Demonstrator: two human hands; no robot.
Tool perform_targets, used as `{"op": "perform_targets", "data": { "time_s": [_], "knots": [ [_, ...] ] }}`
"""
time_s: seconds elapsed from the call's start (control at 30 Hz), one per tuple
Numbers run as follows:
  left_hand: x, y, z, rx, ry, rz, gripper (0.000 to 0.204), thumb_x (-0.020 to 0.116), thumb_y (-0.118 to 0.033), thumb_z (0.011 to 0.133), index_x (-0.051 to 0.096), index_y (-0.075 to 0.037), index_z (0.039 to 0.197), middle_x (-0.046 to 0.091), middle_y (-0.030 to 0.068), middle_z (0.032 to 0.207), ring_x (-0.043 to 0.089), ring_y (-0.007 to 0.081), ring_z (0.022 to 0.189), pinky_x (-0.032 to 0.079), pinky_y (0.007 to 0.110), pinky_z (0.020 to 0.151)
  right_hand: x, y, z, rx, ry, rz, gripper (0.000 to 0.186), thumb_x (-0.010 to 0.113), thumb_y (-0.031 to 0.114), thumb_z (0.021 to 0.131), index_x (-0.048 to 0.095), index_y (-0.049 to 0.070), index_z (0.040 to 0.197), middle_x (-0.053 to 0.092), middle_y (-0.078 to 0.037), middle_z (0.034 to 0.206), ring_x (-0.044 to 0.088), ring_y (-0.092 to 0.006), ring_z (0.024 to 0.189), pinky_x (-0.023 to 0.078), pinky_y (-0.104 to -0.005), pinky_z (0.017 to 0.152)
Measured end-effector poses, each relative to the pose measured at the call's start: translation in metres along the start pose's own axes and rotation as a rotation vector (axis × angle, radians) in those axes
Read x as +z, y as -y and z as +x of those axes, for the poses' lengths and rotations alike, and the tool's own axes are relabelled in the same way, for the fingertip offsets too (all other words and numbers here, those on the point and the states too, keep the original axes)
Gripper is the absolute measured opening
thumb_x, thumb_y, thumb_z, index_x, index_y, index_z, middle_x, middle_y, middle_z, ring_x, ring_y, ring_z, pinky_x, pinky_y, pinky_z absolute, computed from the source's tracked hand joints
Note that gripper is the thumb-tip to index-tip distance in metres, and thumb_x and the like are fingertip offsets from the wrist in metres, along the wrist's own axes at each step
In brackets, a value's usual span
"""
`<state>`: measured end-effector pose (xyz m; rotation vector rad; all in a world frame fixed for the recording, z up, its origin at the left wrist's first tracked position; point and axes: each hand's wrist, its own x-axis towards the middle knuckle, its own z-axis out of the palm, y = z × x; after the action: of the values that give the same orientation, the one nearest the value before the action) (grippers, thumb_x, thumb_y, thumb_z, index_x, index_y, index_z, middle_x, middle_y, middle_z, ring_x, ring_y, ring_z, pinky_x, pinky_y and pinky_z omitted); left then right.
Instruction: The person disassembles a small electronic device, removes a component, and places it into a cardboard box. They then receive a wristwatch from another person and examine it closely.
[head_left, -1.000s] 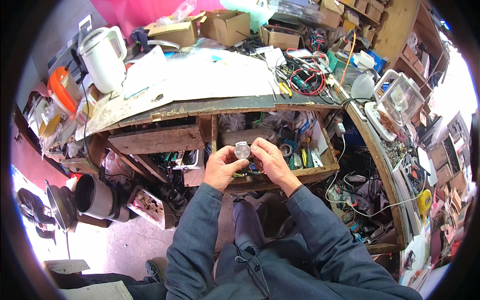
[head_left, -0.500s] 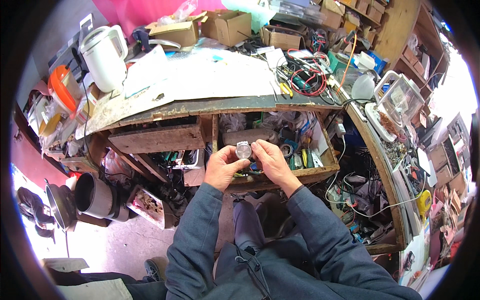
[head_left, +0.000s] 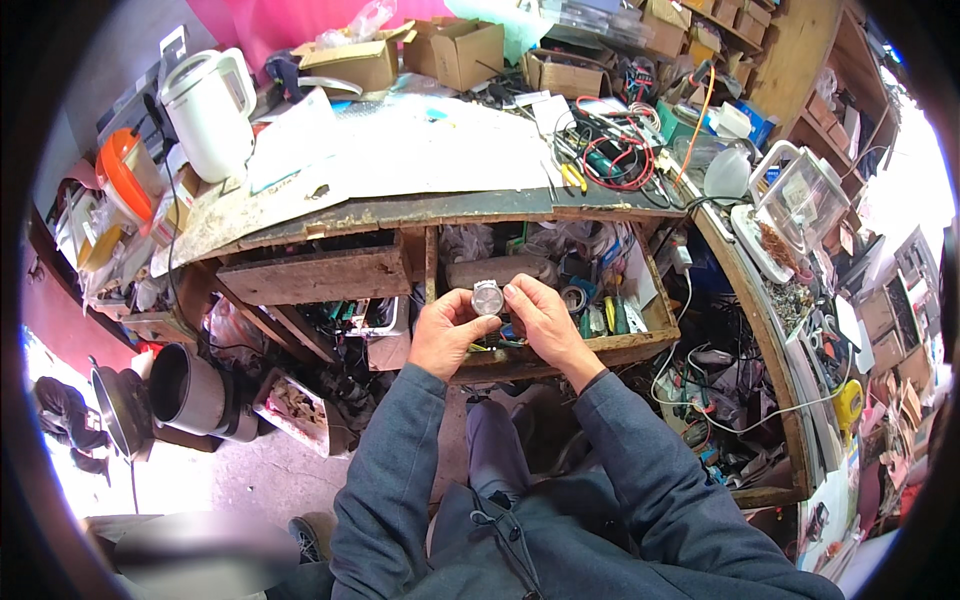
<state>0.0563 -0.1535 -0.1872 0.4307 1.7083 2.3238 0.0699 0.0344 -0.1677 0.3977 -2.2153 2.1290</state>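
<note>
A wristwatch (head_left: 488, 300) with a round grey dial and a silvery metal band is held between my two hands, dial facing up. My left hand (head_left: 452, 328) pinches it at its left side, thumb along the lower edge. On the other side my right hand (head_left: 541, 318) grips it with thumb and fingers; part of the band is hidden by the fingers. Both hands are over the front of an open wooden drawer (head_left: 610, 350), which holds plastic bags, screwdrivers (head_left: 618, 318) and a roll of tape (head_left: 573, 299).
A worktop with white sheets (head_left: 400, 150) spans the far side, carrying yellow-handled pliers (head_left: 573, 178), red and black cables (head_left: 630, 165) and a white jug (head_left: 208, 115). A second drawer (head_left: 312, 276) juts out at left. A black pot (head_left: 188, 388) stands lower left, near another person's shoe (head_left: 306, 540).
My hands and the watch stay nearly in place. At the lower left, a blurred pale shape now covers where the other person's clothing showed.
</note>
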Motion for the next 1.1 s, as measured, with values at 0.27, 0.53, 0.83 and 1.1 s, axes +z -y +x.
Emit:
{"op": "perform_targets", "data": {
  "time_s": [0.27, 0.53, 0.83, 1.1],
  "knots": [
    [-0.0003, -0.0012, -0.0013, -0.005, -0.002, 0.005, 0.025, 0.079, 0.001, 0.086, 0.067, -0.003, 0.107, 0.072, 0.0016, 0.099, 0.067, 0.0093, 0.089, 0.055, 0.026, 0.083, 0.0014, 0.0058, -0.0022, 0.042, -0.007, 0.043, 0.022, 0.054, 0.021, 0.108, 0.054, 0.006, 0.092, 0.05, 0.005, 0.077, 0.043, -0.0037, 0.068, 0.038, -0.0233, 0.058],
    [-0.0002, -0.0018, -0.0013, 0.007, -0.004, 0.004, 0.025, 0.08, 0.0, 0.086, 0.067, -0.003, 0.107, 0.072, 0.0011, 0.098, 0.066, 0.0085, 0.089, 0.054, 0.025, 0.082, 0.0015, 0.0062, -0.0022, 0.059, -0.019, 0.054, 0.018, 0.057, 0.022, 0.106, 0.054, 0.008, 0.096, 0.05, 0.005, 0.077, 0.044, -0.0026, 0.065, 0.037, -0.0218, 0.055],
    [0.0, -0.0012, -0.0012, -0.001, -0.002, -0.021, 0.025, 0.08, 0.001, 0.086, 0.067, -0.003, 0.108, 0.072, 0.0012, 0.1, 0.066, 0.0086, 0.09, 0.055, 0.025, 0.084, 0.0014, 0.007, -0.0027, 0.052, -0.023, 0.083, 0.015, 0.06, 0.02, 0.104, 0.056, 0.007, 0.098, 0.054, 0.005, 0.078, 0.047, -0.0026, 0.065, 0.04, -0.021, 0.056],
    [0.0013, -0.0009, -0.0012, 0.022, -0.014, -0.028, 0.024, 0.081, -0.001, 0.086, 0.067, -0.003, 0.106, 0.073, 0.0013, 0.098, 0.066, 0.0084, 0.088, 0.054, 0.025, 0.081, -0.0013, 0.0054, -0.0035, 0.057, -0.058, 0.088, 0.012, 0.065, 0.016, 0.102, 0.06, 0.007, 0.097, 0.058, 0.005, 0.079, 0.05, -0.0028, 0.067, 0.042, -0.0212, 0.058]
  ]
}}
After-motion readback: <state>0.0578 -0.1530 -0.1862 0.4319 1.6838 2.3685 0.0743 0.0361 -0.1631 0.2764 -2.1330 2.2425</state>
